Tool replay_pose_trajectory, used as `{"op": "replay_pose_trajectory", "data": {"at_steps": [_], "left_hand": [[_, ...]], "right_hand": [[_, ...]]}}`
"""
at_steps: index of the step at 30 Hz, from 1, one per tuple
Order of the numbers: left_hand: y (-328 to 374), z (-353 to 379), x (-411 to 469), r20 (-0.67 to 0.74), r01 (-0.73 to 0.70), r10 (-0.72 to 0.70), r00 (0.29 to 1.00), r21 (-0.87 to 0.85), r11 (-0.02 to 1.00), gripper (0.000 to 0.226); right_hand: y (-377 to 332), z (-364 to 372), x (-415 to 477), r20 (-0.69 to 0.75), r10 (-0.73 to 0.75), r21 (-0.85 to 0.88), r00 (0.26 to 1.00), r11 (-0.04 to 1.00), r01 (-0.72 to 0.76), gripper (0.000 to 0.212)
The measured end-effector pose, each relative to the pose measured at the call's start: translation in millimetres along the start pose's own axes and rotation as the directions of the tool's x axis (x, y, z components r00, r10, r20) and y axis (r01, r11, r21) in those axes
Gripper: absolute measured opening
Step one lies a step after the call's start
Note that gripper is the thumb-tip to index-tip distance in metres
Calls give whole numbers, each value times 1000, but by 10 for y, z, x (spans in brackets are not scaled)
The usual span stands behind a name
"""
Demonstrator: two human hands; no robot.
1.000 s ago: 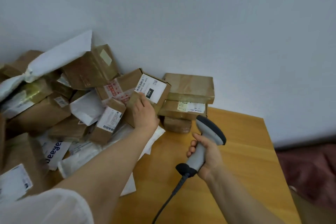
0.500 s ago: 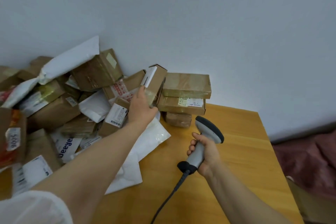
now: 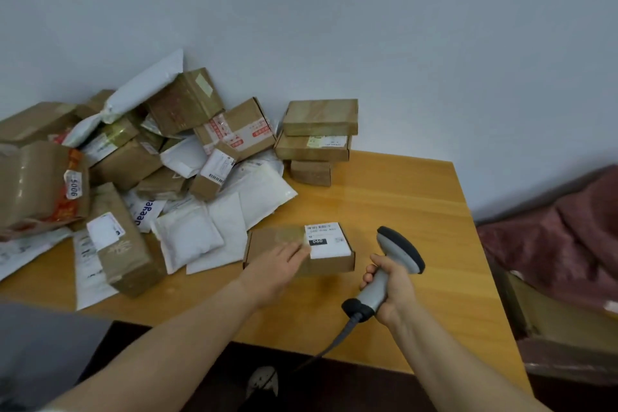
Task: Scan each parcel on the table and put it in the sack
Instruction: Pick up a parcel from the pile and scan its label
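Observation:
A flat brown parcel [image 3: 267, 239] with a white label [image 3: 329, 239] lies on the wooden table [image 3: 401, 197], near its front edge. My left hand [image 3: 276, 266] rests on the parcel's near left part, fingers stretched over its top; the thumb is hidden. Just right of the parcel, my right hand [image 3: 391, 291] grips the handle of a grey barcode scanner [image 3: 399, 249], whose dark head is turned toward the label. The scanner's cable [image 3: 334, 343] hangs off the table front. No sack is clearly in view.
A heap of brown boxes and white mailers [image 3: 133, 160] fills the table's left half against the wall. Three stacked boxes [image 3: 317, 130] stand at the back. A dark red cloth [image 3: 551, 244] lies right of the table. A grey shape [image 3: 43, 344] is at the lower left.
My left hand pulled the labelled parcel out of the heap and brought it down flat onto the table in front of the scanner. The right hand kept its grip.

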State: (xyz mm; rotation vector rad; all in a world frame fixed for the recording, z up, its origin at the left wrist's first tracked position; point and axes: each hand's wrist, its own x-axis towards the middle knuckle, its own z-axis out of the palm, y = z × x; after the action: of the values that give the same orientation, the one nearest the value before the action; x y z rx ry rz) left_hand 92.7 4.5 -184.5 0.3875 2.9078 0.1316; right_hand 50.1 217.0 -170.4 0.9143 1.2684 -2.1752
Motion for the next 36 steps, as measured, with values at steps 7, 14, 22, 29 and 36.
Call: {"op": "replay_pose_trajectory", "data": {"at_steps": [7, 14, 22, 29, 36], "left_hand": [[249, 365, -305, 223, 57, -62, 973, 28, 998, 80], [-167, 298, -86, 333, 199, -220, 917, 99, 975, 136], [-130, 325, 99, 320, 119, -146, 936, 102, 988, 137], [-445, -134, 298, 45, 124, -136, 990, 203, 971, 126], [-636, -464, 443, -47, 140, -132, 990, 262, 955, 127]], "right_hand": [[260, -186, -125, 6, 25, -5, 1000, 1000, -25, 14], [370, -98, -224, -41, -46, -110, 998, 993, 42, 13], [488, -2, -299, -25, -104, -331, 994, 939, 90, 4], [339, 215, -392, 22, -170, -496, 985, 854, 159, 9], [186, 458, -552, 140, -263, -557, 955, 776, 295, 13]]}}
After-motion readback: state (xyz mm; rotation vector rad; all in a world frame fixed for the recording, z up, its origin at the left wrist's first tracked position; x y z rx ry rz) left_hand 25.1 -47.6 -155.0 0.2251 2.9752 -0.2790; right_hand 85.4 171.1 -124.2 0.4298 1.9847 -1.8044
